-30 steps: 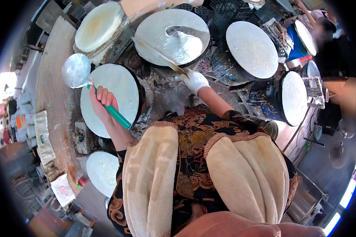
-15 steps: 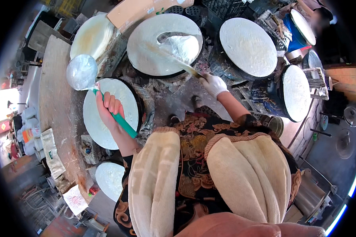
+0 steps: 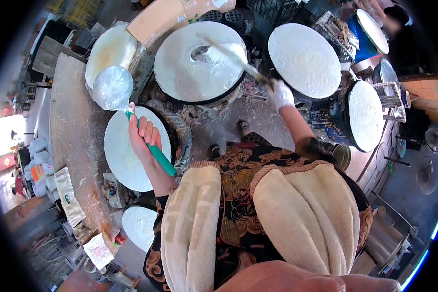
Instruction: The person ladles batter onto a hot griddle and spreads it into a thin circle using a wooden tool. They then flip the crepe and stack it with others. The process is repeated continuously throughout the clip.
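My bare left hand [image 3: 145, 136] is wrapped round the green handle of a large ladle [image 3: 113, 88]. Whitish batter coats the ladle's bowl, held over the gap between two round griddles at the left. In a white glove, my right hand [image 3: 280, 95] grips a long, thin spreader [image 3: 250, 70], somewhat blurred by motion. Its blade reaches over the round griddle [image 3: 173, 73] at the top middle. Wet white batter [image 3: 220, 65] covers most of that surface, thicker at the right. A small dark patch [image 3: 198, 53] shows through near its middle.
Several other round griddles bear white sheets, among them one right of middle [image 3: 304, 61] and one below the ladle [image 3: 134, 160]. A worn board [image 3: 68, 121] curves along the left. Cardboard [image 3: 155, 22] lies behind. Another person [image 3: 399, 44] is at the upper right.
My gloved hand has moved right, swinging the spreader across the batter. The dark patch has shrunk to a small spot. My left hand and the ladle have shifted slightly right.
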Demonstrator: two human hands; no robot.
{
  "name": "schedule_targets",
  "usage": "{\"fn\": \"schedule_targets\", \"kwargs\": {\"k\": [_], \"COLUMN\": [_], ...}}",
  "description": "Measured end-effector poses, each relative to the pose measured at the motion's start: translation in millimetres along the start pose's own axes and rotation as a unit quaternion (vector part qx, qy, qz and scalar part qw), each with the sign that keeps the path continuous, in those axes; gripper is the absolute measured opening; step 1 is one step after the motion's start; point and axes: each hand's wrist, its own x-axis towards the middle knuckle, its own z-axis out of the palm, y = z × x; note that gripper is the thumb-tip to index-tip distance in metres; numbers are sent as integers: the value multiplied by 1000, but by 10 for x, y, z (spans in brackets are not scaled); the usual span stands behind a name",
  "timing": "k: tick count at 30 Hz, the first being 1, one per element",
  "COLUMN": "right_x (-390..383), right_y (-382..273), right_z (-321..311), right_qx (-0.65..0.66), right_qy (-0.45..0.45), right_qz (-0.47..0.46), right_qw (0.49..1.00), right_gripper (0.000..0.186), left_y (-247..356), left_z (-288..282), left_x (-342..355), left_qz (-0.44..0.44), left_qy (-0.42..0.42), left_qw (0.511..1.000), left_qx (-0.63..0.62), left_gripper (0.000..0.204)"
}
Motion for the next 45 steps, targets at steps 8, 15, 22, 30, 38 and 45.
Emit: {"fn": "schedule_targets", "kwargs": {"k": [8,15,22,30,38,45], "right_x": [49,24,20,-93,-23,553], "right_y": [-544,-1201,-497,-650,-1047,-730], "right_z": [346,431,463,413,139,92], "right_qx": [283,543,505,388,458,390], "right_qy": [-6,-218,0,-28,-232,-170], "right_qz": [-17,114,150,106,127,39], "right_qw": [959,803,850,915,848,904], "right_gripper": [56,44,46,48,47,49], "left_y": [-97,-281,-335,-345,-668,-959], "left_z": [199,-19,0,-27,-348,-679], "left_x": [-12,62,106,135,491,1359], "left_qz": [-20,-127,-139,-152,-256,-360], "left_qy": [-6,1,-30,1,54,90], "left_qw": [1000,992,990,988,965,925], "left_qx": [23,5,15,20,32,82], "left_gripper": [18,17,14,25,24,36]}}
